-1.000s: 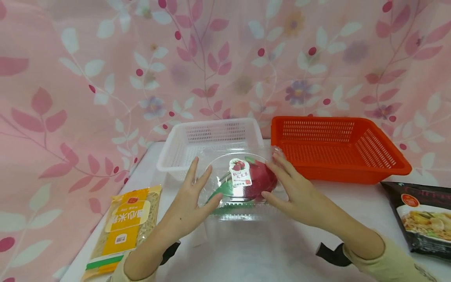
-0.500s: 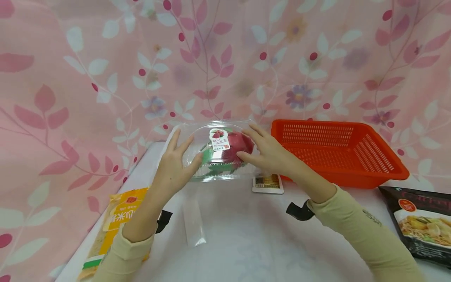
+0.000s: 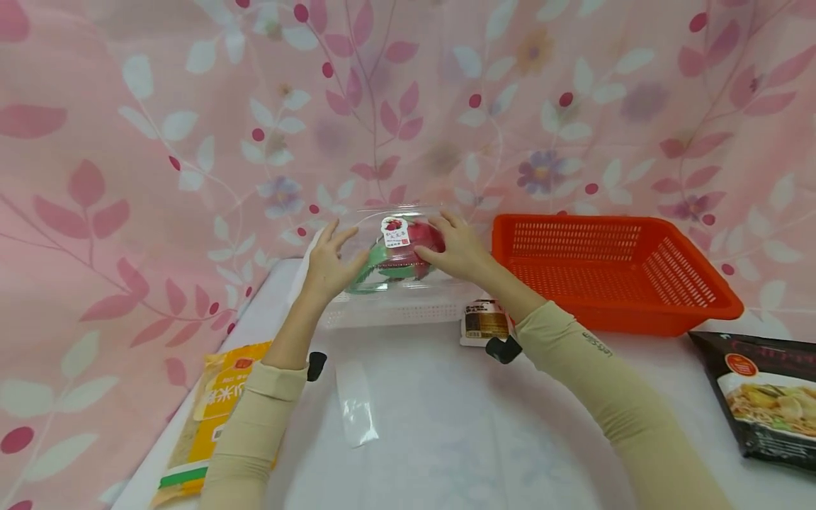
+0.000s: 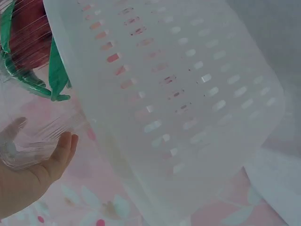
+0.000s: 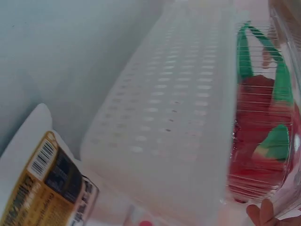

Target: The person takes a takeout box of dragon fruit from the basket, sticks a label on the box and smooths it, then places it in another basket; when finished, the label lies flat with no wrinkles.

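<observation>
My left hand (image 3: pixel 331 269) and right hand (image 3: pixel 464 252) hold a clear plastic clamshell box (image 3: pixel 398 273) by its two ends. Inside lies a red and green dragon fruit (image 3: pixel 422 236) under a white label (image 3: pixel 396 232). The box is over the white slotted basket (image 3: pixel 408 314), whose front wall shows below it. Both wrist views look at that basket wall (image 4: pixel 178 113) from outside, with the fruit (image 5: pixel 254 136) beyond its rim. The left fingers (image 4: pixel 59 157) curl at the box's end; only some right fingers (image 5: pixel 266 214) show at the lower edge.
Right of the white basket stands a red-orange basket (image 3: pixel 612 313). A small brown and white packet (image 3: pixel 486 322) lies before them. A clear plastic strip (image 3: pixel 357 407) is on the white table. A yellow noodle bag (image 3: pixel 207 425) lies left, a black noodle packet (image 3: pixel 765 397) right.
Both hands have carried the dragon fruit box away from the body and slightly left, over the white basket. The small packet and the plastic strip have come into view.
</observation>
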### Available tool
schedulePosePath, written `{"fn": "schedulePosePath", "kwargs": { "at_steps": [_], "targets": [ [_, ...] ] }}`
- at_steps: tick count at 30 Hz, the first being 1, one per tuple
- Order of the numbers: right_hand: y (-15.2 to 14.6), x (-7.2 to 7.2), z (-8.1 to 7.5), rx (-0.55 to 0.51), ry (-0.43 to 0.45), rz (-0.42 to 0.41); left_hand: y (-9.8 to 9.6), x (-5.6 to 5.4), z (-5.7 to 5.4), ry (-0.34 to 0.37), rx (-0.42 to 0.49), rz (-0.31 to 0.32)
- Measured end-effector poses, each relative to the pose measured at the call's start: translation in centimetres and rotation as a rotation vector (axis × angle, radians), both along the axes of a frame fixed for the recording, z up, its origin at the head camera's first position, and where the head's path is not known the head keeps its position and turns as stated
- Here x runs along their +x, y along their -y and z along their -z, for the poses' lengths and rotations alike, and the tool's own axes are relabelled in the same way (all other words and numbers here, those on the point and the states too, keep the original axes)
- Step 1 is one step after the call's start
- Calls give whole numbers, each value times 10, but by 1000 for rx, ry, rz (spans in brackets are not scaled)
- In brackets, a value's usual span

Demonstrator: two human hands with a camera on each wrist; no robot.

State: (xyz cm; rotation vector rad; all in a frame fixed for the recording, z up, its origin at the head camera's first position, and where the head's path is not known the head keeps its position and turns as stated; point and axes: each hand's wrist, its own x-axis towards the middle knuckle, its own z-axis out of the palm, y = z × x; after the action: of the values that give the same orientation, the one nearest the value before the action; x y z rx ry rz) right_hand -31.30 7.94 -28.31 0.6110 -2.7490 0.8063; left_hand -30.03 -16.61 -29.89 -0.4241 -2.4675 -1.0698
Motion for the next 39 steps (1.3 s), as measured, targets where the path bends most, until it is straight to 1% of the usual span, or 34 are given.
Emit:
{"fn": "schedulePosePath", "kwargs": {
  "at_steps": [5,12,15,17,20,24,27,30,34,39],
  "targets": [
    [5,-18,21,-37,19,7,5,-20,12,77,-27,13],
    [4,-39,41,-35,38,-29,9,-47,28,130,-113,52],
    [4,-47,50,-59,67,-31,9,-53,33,184,-147,59],
    [5,-51,55,-74,86,-30,9,-55,36,212,-174,56],
    [8,-54,63,-92,92,-29,10,-56,39,243,-184,51],
    [10,-56,71,-93,117,-14,13,-58,43,255,-208,54],
    [12,-57,74,-67,139,-22,17,-61,47,265,-221,51],
    [13,-57,74,-39,152,-45,21,-62,48,281,-214,36],
    [13,-58,73,9,154,-58,22,-63,49,285,-212,29],
    [13,-60,76,77,158,-70,23,-66,53,310,-242,32]
  ]
}}
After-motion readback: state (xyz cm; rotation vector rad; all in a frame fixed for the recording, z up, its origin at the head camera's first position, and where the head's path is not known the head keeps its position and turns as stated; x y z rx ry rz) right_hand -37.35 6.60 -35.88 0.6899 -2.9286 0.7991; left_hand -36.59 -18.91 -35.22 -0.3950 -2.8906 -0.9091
